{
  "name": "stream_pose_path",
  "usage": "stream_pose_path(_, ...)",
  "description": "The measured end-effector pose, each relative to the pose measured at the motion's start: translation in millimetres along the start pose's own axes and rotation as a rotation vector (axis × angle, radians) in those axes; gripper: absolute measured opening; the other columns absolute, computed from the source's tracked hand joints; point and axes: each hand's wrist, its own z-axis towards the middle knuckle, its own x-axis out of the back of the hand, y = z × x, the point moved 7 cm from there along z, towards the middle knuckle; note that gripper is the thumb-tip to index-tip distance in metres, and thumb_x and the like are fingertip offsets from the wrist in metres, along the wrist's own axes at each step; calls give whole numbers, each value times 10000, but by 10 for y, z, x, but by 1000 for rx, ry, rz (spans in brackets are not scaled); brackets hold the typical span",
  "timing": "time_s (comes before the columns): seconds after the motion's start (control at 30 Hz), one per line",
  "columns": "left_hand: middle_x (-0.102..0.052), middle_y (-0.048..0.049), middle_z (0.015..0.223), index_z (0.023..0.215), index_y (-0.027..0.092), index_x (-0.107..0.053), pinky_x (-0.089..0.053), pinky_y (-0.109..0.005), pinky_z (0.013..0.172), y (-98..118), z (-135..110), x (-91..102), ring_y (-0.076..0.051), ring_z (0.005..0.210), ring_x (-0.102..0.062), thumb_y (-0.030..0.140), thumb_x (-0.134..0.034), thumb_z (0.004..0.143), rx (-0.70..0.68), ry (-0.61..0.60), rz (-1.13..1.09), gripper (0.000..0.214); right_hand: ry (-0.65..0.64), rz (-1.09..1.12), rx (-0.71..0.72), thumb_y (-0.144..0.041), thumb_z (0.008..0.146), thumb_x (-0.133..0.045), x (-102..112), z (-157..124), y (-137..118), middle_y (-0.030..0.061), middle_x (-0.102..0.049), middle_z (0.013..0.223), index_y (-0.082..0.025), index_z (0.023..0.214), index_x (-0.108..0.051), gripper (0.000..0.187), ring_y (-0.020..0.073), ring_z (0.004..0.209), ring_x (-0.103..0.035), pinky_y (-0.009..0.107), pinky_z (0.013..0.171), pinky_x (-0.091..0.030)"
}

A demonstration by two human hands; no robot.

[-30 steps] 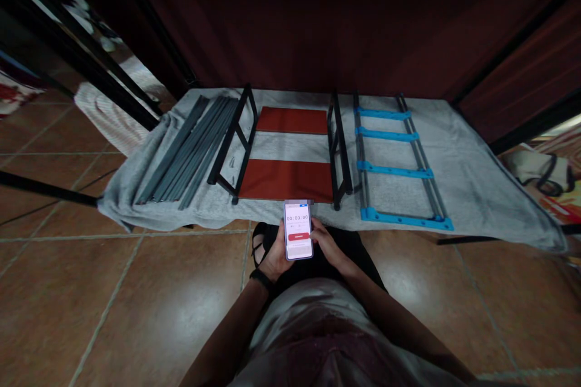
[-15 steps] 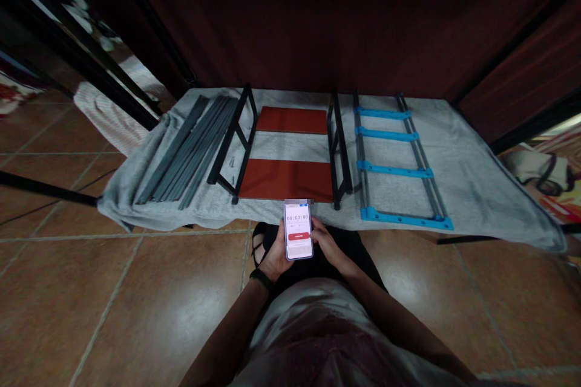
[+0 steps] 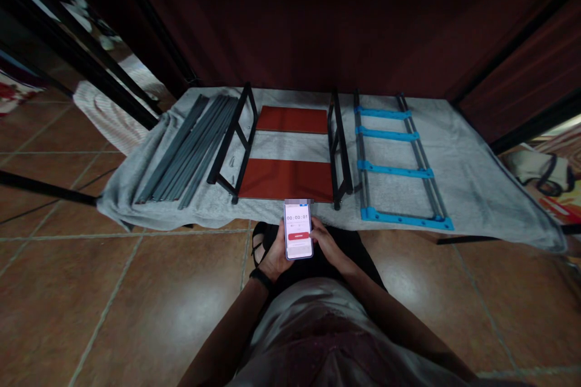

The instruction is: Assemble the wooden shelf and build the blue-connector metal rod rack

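Note:
A smartphone (image 3: 298, 248) with a lit white screen is held upright in front of my lap. Its timer reads 00:00:01 above a red button. My left hand (image 3: 276, 256) is closed around the phone's left side, and a dark band circles that wrist. On the right edge, my right hand (image 3: 325, 243) grips the phone with the thumb at the screen beside the red button. Just beyond the phone stands a black metal frame (image 3: 344, 151) with two side pieces. Between them lie two reddish-brown boards (image 3: 285, 178), one nearer and one farther.
A grey cloth (image 3: 476, 193) covers the low surface. Several grey tubes (image 3: 190, 151) lie at its left. On the right rests a ladder-like rack (image 3: 394, 169) with blue crosspieces. Dark red panels (image 3: 308, 24) rise behind, and black poles (image 3: 49, 187) stand at the left.
The timer on the phone has gone from 00:00:00 to 00:00:01. Both hands and the things on the cloth have stayed in place.

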Motion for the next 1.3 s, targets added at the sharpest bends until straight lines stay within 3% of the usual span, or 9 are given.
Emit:
stream_pose_path(0.57,-731,-130,1114,1305,114,-600,-544,-367,922,18,-27,-33,-245,998,-706,565,-460,953,6,9,13,589,7,-14,0,-236,728,-497,5,2,17,10,-657,944,-228,1128,-615,417,184,843,-537,264,662,-409)
stream_pose_path(1.3,-730,-132,1127,1353,126,-565,-545,-375,926,-1,-14,-25,-249,1000,-708,569,-447,957,25,-20,-26,606,29,10,9,-244,732,-496,-4,-15,-26,11,-665,931,-218,1117,-629,408,172,773,-531,272,669,-420)
